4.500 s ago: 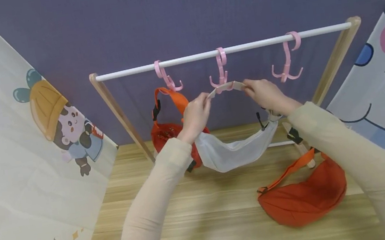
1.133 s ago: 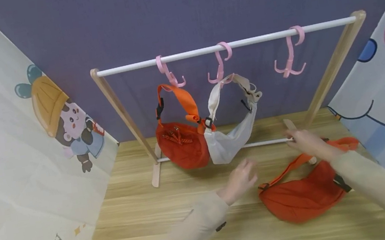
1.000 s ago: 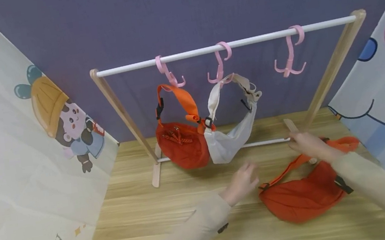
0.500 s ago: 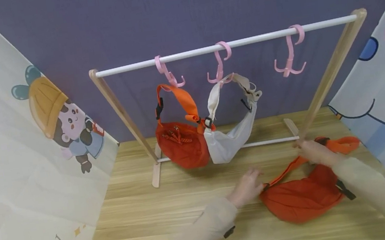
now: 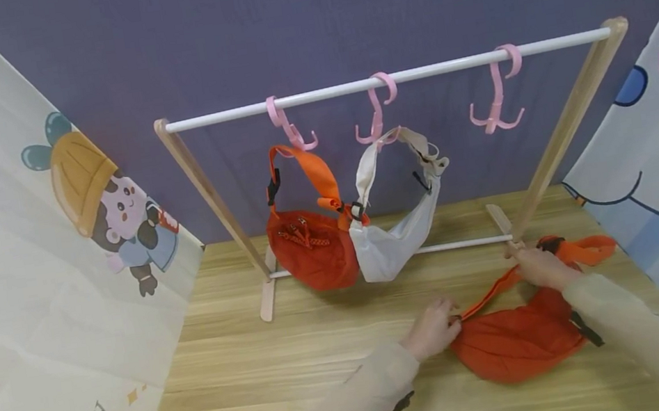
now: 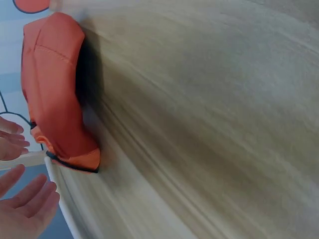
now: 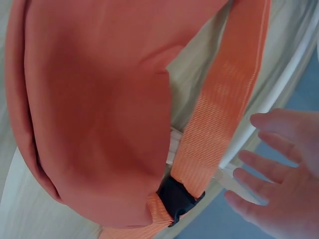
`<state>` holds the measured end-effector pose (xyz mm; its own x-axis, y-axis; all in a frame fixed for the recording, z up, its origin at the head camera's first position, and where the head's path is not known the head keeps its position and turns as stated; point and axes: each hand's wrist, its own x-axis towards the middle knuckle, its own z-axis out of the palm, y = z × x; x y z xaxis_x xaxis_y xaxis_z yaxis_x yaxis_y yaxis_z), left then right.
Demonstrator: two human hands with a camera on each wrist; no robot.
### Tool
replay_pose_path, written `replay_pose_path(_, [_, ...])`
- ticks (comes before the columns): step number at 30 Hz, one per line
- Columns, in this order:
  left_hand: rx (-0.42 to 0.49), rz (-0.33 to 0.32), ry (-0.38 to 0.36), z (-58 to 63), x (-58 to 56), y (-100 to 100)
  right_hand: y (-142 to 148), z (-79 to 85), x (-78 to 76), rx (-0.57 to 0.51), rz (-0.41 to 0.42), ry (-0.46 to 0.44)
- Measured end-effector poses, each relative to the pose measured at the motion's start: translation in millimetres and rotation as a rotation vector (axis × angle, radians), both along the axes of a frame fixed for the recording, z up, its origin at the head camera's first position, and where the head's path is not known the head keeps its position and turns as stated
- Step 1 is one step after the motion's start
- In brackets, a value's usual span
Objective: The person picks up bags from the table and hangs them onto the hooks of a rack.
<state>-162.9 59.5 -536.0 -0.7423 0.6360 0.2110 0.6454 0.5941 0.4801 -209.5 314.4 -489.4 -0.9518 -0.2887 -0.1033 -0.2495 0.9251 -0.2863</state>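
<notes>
A red sling bag (image 5: pixel 520 345) with an orange strap (image 5: pixel 492 293) and black buckles lies on the wooden floor at right. My left hand (image 5: pixel 432 329) is at its left end, fingertips right by the strap's end; in the left wrist view its fingers (image 6: pixel 37 201) are loosely extended. Over the strap's right part reaches my right hand (image 5: pixel 539 267). The right wrist view shows that hand's fingers (image 7: pixel 264 169) spread beside the webbing strap (image 7: pixel 219 109), holding nothing. A white sling bag (image 5: pixel 395 245) hangs by its strap from the middle pink hook (image 5: pixel 376 111).
Another red sling bag (image 5: pixel 314 253) hangs on the left pink hook (image 5: pixel 291 126), against the white one. The right pink hook (image 5: pixel 494 94) holds no bag. All hang from a white rail (image 5: pixel 437 69) between wooden posts. A black buckle (image 5: pixel 404 403) shows beside my left sleeve.
Earlier both hands held the white bag's strap at the middle hook; that bag now hangs there. Both hands have come down to the red bag, the left moving right to its end.
</notes>
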Motion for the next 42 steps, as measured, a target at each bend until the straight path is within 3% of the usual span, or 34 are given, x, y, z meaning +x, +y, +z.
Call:
replay_pose_path(4, [0.002,0.026,-0.027,-6.0,0.2,4,1,-2.7,-2.4,0.060,-0.023,-0.037])
replay_pose_path(12, [0.002,0.099,-0.065,-12.9,1.0,14,5,-10.7,-1.9,0.137,-0.017,0.023])
replay_pose_path(21, [-0.094,0.178,-0.052,-20.2,3.2,28,7,-18.5,-1.6,0.208,0.006,-0.023])
replay_pose_path(28, [-0.125,0.215,-0.079,-25.3,4.7,35,-1,-14.6,3.1,0.262,0.056,0.003])
replay_pose_path(31, [-0.143,0.199,-0.039,-25.7,6.0,34,-2,-13.4,3.3,0.277,0.062,0.002])
replay_pose_path(38, [-0.219,0.131,0.132,-26.4,8.7,29,-1,-12.5,3.5,0.245,0.073,-0.014])
replay_pose_path(42, [-0.262,0.110,0.184,-28.4,7.8,27,0,-12.6,5.3,0.203,0.050,-0.067])
